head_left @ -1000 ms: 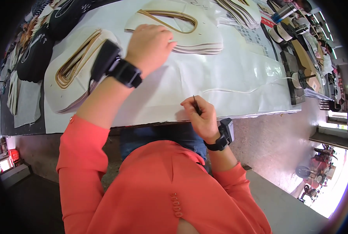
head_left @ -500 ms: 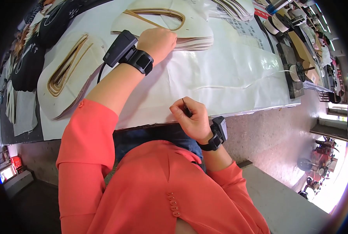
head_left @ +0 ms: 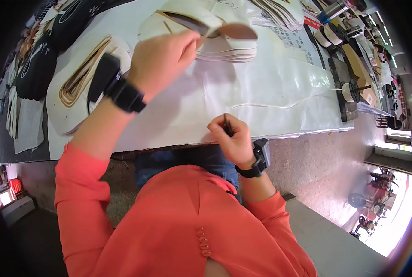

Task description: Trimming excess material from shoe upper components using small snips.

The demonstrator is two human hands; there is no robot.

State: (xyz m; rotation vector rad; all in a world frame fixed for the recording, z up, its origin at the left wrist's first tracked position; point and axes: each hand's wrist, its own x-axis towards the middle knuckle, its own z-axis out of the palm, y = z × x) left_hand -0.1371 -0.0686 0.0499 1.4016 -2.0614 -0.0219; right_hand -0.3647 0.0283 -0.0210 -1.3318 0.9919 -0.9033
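Note:
My left hand (head_left: 162,57) is closed in a pinch on the near edge of a white cut piece with a tan underside (head_left: 238,31), which looks like a shoe upper. That piece is lifted and curling over a stack of similar white pieces (head_left: 226,54), and it is blurred by motion. Close to the table's front edge, my right hand (head_left: 233,141) is closed around a small dark tool (head_left: 227,124); most of it is hidden in the fingers, so its kind is unclear. A thin white cord (head_left: 266,106) lies on the table beyond this hand.
Left of my left arm lies another stack of cut pieces with tan-edged openings (head_left: 83,76). Black pieces (head_left: 32,76) are piled at the far left. White spools (head_left: 348,91) stand along the right edge, near a metal flask (head_left: 331,11). More white pieces (head_left: 280,14) lie at the back.
My left hand has pulled back toward me and left, raising a piece off the stack so its tan underside shows. My right hand has shifted slightly right, still holding the dark tool.

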